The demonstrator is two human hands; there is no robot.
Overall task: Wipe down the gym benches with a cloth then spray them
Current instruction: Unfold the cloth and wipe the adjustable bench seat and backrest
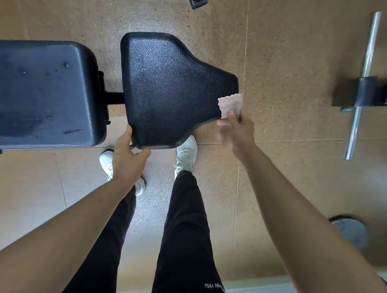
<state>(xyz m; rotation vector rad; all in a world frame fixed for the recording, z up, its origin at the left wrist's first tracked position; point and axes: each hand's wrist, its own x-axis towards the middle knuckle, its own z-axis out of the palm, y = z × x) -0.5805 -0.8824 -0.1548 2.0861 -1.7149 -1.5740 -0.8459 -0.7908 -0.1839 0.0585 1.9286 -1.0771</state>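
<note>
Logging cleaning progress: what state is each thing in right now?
back pad: wet patches and droplets on its surface.
seat pad: no droplets visible, gripped at its near corner.
cloth: folded, pinched, at the seat pad's narrow end.
left hand: grips the seat pad's corner.
right hand: pinches the cloth.

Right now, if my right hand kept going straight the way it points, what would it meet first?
The right hand, leading with its pink-and-white cloth, would likely meet the black textured seat pad at its narrow end; depth unclear.
</note>
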